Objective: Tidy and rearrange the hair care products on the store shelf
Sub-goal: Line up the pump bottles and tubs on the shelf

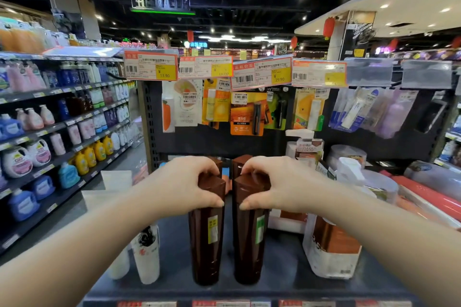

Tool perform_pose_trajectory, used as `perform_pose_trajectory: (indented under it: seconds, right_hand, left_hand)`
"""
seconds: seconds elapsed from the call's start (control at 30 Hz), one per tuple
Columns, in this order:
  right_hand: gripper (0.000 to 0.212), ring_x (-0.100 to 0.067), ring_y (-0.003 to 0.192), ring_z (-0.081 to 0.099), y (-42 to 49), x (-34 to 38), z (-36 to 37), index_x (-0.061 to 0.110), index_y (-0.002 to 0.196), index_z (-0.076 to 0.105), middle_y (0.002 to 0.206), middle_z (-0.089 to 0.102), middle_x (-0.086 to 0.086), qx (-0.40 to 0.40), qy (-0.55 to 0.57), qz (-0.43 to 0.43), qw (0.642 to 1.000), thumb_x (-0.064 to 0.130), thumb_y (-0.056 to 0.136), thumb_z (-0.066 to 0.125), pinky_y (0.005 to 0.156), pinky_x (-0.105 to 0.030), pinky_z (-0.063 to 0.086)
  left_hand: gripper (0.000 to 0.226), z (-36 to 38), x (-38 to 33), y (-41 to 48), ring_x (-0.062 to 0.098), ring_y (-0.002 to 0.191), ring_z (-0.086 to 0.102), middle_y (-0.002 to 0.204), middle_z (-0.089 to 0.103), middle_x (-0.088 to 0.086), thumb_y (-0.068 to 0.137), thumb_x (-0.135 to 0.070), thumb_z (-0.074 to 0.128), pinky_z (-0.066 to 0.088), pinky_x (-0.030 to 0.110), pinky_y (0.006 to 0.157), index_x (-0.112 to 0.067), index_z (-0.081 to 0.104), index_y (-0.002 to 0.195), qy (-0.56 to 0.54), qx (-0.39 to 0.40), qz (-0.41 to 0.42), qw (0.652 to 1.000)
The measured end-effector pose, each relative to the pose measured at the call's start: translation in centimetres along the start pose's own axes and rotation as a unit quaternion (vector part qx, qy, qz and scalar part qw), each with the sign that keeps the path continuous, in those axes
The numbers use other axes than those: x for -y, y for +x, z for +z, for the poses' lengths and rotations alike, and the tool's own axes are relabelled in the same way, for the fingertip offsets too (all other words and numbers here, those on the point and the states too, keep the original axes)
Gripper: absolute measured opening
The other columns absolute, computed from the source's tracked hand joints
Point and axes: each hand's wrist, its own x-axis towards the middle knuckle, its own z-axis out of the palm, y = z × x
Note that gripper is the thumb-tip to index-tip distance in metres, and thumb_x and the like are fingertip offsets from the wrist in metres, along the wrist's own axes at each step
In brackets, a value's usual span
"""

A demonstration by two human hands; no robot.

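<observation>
Two tall brown bottles stand upright side by side near the front of the dark shelf. My left hand grips the cap of the left brown bottle, which carries a yellow label. My right hand grips the cap of the right brown bottle, which carries a green label. Behind them stand two more brown bottles, mostly hidden by my hands.
White tubes stand to the left of the brown bottles. A white and orange pack stands to the right, with boxed sets behind it. Hanging lip balm cards and price tags are above. An aisle with detergent shelves runs left.
</observation>
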Motion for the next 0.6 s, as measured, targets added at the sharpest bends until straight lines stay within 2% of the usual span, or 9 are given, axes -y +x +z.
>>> perform_pose_trajectory:
  seconds: [0.17, 0.27, 0.33, 0.4, 0.5, 0.53, 0.6]
  right_hand:
    - [0.056, -0.006, 0.099, 0.048, 0.1, -0.1, 0.4, 0.036, 0.125, 0.047, 0.107, 0.047, 0.015, -0.004, 0.033, -0.007, 0.999, 0.049, 0.076, 0.069, 0.079, -0.020, 0.039]
    - [0.063, -0.005, 0.101, 0.046, -0.3, 0.0, 0.4, 0.036, 0.131, 0.042, 0.117, 0.050, 0.013, -0.004, 0.041, -0.014, 0.999, 0.052, 0.076, 0.067, 0.082, -0.021, 0.040]
    - [0.064, -0.004, 0.100, 0.050, -0.9, -0.2, -0.2, 0.035, 0.132, 0.042, 0.113, 0.052, 0.015, -0.017, 0.072, -0.008, 0.997, 0.054, 0.076, 0.066, 0.083, -0.022, 0.044]
    - [0.056, -0.002, 0.091, 0.057, -1.8, -0.7, -1.6, 0.033, 0.126, 0.048, 0.101, 0.056, 0.018, -0.073, 0.106, -0.002, 0.992, 0.053, 0.076, 0.065, 0.081, -0.023, 0.050]
    - [0.032, -0.001, 0.081, 0.059, -3.7, -2.6, -4.1, 0.029, 0.109, 0.060, 0.089, 0.061, 0.015, -0.187, 0.133, -0.001, 0.973, 0.044, 0.081, 0.064, 0.072, -0.018, 0.050]
    - [0.024, -0.002, 0.081, 0.060, -4.5, -3.5, -4.9, 0.029, 0.102, 0.061, 0.088, 0.062, 0.013, -0.219, 0.146, 0.000, 0.965, 0.040, 0.081, 0.064, 0.071, -0.018, 0.051]
    - [0.014, -0.004, 0.080, 0.062, -6.2, -5.6, -6.1, 0.026, 0.094, 0.063, 0.088, 0.065, 0.009, -0.271, 0.177, 0.014, 0.946, 0.034, 0.082, 0.065, 0.069, -0.016, 0.052]
  left_hand:
    - [0.051, 0.2, 0.2, 0.0, 0.007, 0.098, 0.050, 0.110, 0.054, -0.013, 0.073, -0.039, 0.073, 0.043, 0.022, 0.087, -0.033, 0.054, 0.120, -0.019, 0.003, -0.004, 1.000]
    - [0.057, 0.2, 0.0, -0.2, 0.007, 0.099, 0.049, 0.117, 0.054, -0.012, 0.071, -0.043, 0.073, 0.043, 0.023, 0.090, -0.035, 0.051, 0.123, -0.017, 0.005, -0.014, 1.000]
    - [0.060, -0.1, -0.4, -0.6, 0.006, 0.096, 0.051, 0.113, 0.054, -0.013, 0.067, -0.050, 0.074, 0.044, 0.022, 0.085, -0.036, 0.052, 0.121, -0.027, -0.011, -0.022, 0.999]
    - [0.055, -0.6, -1.2, -0.9, 0.005, 0.089, 0.053, 0.106, 0.056, -0.012, 0.065, -0.052, 0.075, 0.042, 0.019, 0.076, -0.034, 0.055, 0.113, -0.061, -0.086, -0.007, 0.994]
    - [0.038, -0.9, -3.6, -1.2, -0.001, 0.082, 0.053, 0.094, 0.055, -0.015, 0.072, -0.035, 0.074, 0.036, 0.008, 0.071, -0.030, 0.059, 0.107, -0.139, -0.245, 0.058, 0.958]
    - [0.033, -0.9, -4.9, -1.5, -0.005, 0.079, 0.053, 0.091, 0.055, -0.017, 0.072, -0.034, 0.075, 0.037, 0.006, 0.069, -0.033, 0.059, 0.101, -0.172, -0.269, 0.086, 0.944]
    - [0.031, -0.3, -7.5, -2.2, -0.006, 0.075, 0.056, 0.087, 0.057, -0.015, 0.068, -0.041, 0.075, 0.041, 0.009, 0.067, -0.040, 0.058, 0.094, -0.239, -0.257, 0.133, 0.927]
